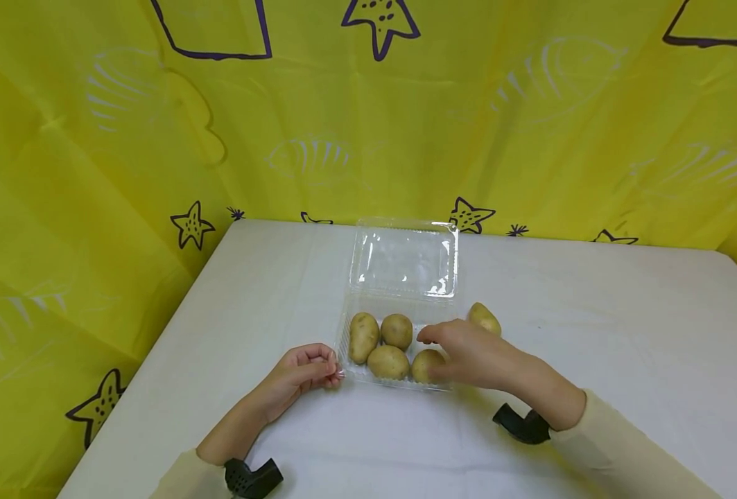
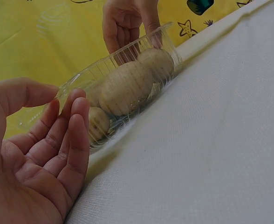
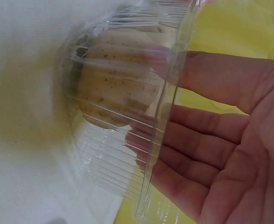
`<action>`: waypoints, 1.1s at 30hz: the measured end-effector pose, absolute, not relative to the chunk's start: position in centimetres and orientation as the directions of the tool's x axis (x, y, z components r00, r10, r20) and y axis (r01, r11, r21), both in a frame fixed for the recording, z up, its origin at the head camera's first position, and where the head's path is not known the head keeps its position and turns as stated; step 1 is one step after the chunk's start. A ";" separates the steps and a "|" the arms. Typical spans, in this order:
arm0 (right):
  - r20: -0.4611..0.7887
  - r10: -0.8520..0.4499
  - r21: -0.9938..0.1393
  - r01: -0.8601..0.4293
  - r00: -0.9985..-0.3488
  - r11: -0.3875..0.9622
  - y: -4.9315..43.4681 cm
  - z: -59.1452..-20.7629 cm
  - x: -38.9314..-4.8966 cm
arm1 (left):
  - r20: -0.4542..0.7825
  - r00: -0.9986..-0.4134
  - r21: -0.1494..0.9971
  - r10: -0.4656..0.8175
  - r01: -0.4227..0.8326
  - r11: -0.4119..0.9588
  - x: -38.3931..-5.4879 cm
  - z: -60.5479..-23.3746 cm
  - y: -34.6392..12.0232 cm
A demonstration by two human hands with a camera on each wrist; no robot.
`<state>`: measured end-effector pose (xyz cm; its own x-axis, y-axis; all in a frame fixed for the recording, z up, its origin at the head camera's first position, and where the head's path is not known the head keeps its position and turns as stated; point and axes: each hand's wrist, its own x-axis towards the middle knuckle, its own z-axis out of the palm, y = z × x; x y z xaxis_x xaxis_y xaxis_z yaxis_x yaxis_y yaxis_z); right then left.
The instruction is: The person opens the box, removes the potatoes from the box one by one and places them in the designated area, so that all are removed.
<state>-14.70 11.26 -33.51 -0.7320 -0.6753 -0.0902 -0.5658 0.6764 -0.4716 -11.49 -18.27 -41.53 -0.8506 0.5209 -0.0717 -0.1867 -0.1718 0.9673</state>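
A clear plastic clamshell container (image 1: 399, 382) lies on the table, its lid (image 1: 405, 263) folded back flat. Inside sit an oblong potato (image 1: 364, 338), a round potato (image 1: 396, 331), a front potato (image 1: 388, 362) and one at the right front (image 1: 426, 364). My left hand (image 1: 308, 367) pinches the container's left front rim between thumb and fingers. My right hand (image 1: 474, 353) reaches over the right wall. Its thumb touches the right-front potato, while loosely spread fingers hang inside beyond it. Outside, behind this hand, rests another potato (image 1: 484, 318), partly hidden.
White cloth covers the table (image 1: 624, 346). A yellow curtain (image 1: 356, 138) with starfish and fish drawings hangs along the back and left. Black wrist mounts are strapped near both cream sleeves (image 1: 618, 443).
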 end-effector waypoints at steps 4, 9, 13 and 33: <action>-0.104 -0.704 -0.457 -0.595 -0.702 0.661 11.0 -33.6 -15.0 | -0.067 -0.854 0.968 0.517 -0.182 -0.174 -11.5 -41.5 -18.3; -0.088 -0.749 -0.465 -0.638 -0.656 0.614 10.8 -33.8 -15.4 | -0.066 -0.855 0.967 0.514 -0.182 -0.179 -11.4 -41.5 -18.3; -0.089 -0.763 -0.479 -0.644 -0.640 0.596 10.7 -34.1 -15.5 | -0.071 -0.853 0.966 0.517 -0.188 -0.178 -11.4 -41.6 -18.3; -0.075 -0.791 -0.452 -0.686 -0.608 0.570 10.1 -34.8 -16.1 | -0.065 -0.853 0.969 0.518 -0.179 -0.172 -11.5 -41.7 -18.3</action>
<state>-16.10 10.10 -34.81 -0.6076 -0.7907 -0.0752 -0.6860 0.5701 -0.4522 -11.51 -18.28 -41.70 -0.8526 0.5185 -0.0652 -0.1787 -0.1720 0.9688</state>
